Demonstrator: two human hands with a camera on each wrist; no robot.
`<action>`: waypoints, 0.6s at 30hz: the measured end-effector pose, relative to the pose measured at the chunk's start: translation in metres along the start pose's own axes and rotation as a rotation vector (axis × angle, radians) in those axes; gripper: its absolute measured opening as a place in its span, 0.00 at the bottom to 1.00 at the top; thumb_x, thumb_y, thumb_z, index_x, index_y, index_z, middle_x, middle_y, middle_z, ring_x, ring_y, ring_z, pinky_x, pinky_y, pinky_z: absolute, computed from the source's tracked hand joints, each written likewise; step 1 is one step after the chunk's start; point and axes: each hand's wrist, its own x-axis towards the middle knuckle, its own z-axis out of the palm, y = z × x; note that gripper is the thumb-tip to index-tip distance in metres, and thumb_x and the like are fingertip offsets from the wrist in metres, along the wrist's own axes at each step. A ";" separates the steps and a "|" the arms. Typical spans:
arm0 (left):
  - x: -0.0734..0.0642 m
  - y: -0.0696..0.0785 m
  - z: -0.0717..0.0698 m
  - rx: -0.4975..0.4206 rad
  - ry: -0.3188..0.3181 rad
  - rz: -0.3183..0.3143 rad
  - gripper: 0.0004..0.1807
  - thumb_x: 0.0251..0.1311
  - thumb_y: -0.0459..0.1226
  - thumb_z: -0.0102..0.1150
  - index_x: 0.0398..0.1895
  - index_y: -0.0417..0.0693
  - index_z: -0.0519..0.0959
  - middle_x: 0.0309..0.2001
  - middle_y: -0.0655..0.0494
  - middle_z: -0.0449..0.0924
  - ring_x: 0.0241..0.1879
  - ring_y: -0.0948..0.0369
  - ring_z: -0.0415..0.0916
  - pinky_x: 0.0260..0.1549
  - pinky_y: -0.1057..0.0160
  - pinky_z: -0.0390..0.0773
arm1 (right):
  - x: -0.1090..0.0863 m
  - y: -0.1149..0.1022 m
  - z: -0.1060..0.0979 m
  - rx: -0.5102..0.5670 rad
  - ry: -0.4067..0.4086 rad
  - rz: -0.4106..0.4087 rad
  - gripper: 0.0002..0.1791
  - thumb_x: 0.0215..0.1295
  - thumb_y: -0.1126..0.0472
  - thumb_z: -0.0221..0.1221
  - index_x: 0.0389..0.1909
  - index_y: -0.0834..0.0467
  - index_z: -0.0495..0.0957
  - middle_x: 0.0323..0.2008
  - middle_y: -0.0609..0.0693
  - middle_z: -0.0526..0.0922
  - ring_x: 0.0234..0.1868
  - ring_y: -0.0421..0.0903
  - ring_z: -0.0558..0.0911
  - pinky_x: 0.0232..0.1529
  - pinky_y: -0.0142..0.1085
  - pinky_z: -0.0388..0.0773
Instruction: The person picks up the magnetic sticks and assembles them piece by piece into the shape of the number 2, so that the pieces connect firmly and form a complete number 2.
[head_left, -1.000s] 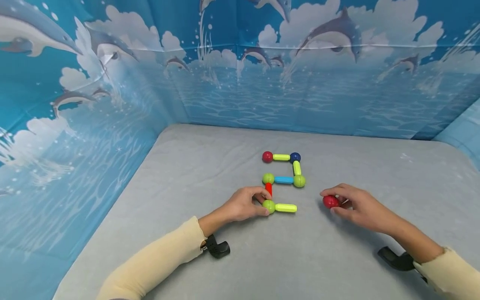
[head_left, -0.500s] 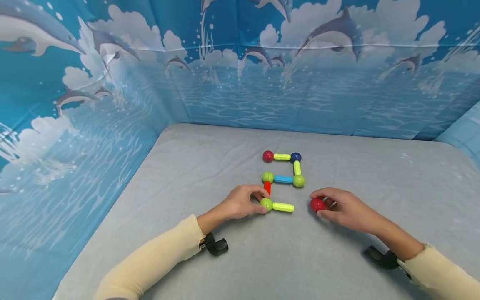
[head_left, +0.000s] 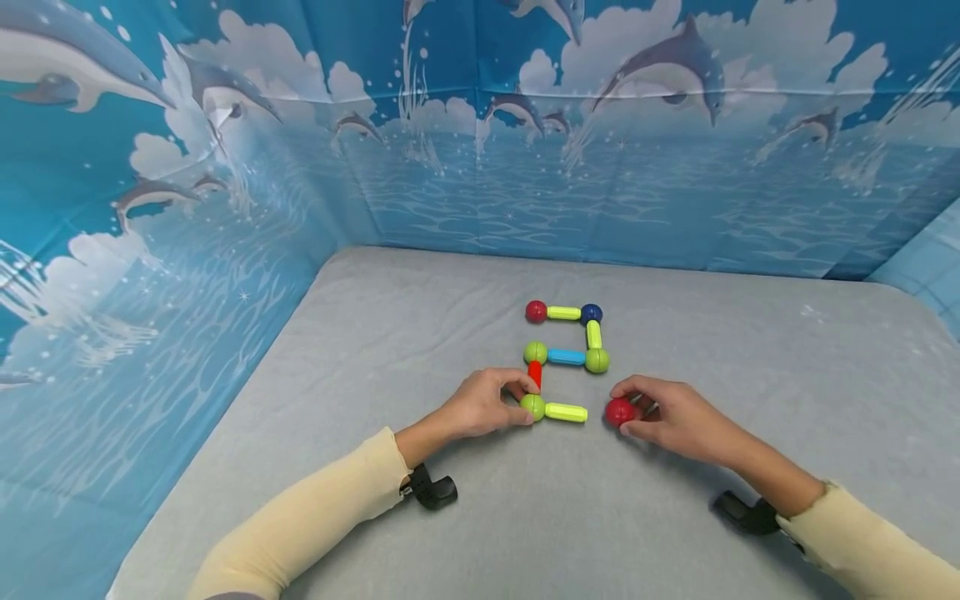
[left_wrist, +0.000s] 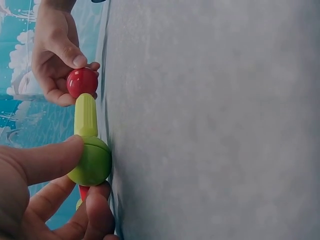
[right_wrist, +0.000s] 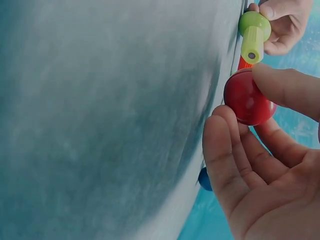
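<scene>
My left hand (head_left: 487, 405) pinches a lime-green ball (head_left: 533, 407) between thumb and fingers at the near end of a chain of balls and rods. From that ball a yellow rod (head_left: 566, 412) points right, its far end bare with a dark round tip in the right wrist view. A red rod (head_left: 535, 375) runs back from the same ball, partly behind my fingers. My right hand (head_left: 678, 419) holds a loose red ball (head_left: 620, 412) between thumb and fingers, a small gap to the right of the yellow rod's end.
Farther back the chain goes on: a green ball (head_left: 536, 353), a blue rod (head_left: 566, 357), another green ball (head_left: 597, 360), a yellow rod (head_left: 594, 334), a dark blue ball (head_left: 591, 314) and a red ball (head_left: 536, 312). Grey cloth (head_left: 420, 317) covers the table; a dolphin-print curtain (head_left: 480, 183) stands behind.
My right hand has moved left with the red ball, closing most of the distance to the yellow rod's end. My left hand keeps its hold, with the chain's near end shifted slightly left.
</scene>
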 end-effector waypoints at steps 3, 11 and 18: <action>0.000 0.000 0.000 -0.002 0.006 -0.001 0.14 0.53 0.35 0.73 0.43 0.55 0.85 0.39 0.56 0.85 0.38 0.64 0.75 0.35 0.69 0.71 | 0.001 -0.001 0.002 0.016 -0.008 0.001 0.20 0.58 0.62 0.69 0.51 0.58 0.78 0.43 0.49 0.84 0.40 0.39 0.81 0.36 0.29 0.79; 0.000 0.000 0.002 0.009 0.008 0.007 0.14 0.53 0.35 0.73 0.43 0.55 0.85 0.39 0.57 0.85 0.39 0.65 0.76 0.36 0.69 0.72 | 0.004 -0.005 0.005 0.033 -0.038 -0.014 0.18 0.58 0.61 0.69 0.49 0.56 0.78 0.41 0.47 0.84 0.38 0.37 0.80 0.37 0.28 0.79; 0.001 -0.001 0.003 0.010 0.012 0.009 0.14 0.53 0.35 0.73 0.43 0.55 0.84 0.39 0.56 0.85 0.38 0.65 0.76 0.36 0.70 0.72 | 0.010 -0.009 0.010 0.043 -0.061 -0.028 0.18 0.57 0.61 0.70 0.48 0.54 0.77 0.40 0.46 0.84 0.37 0.38 0.79 0.36 0.28 0.78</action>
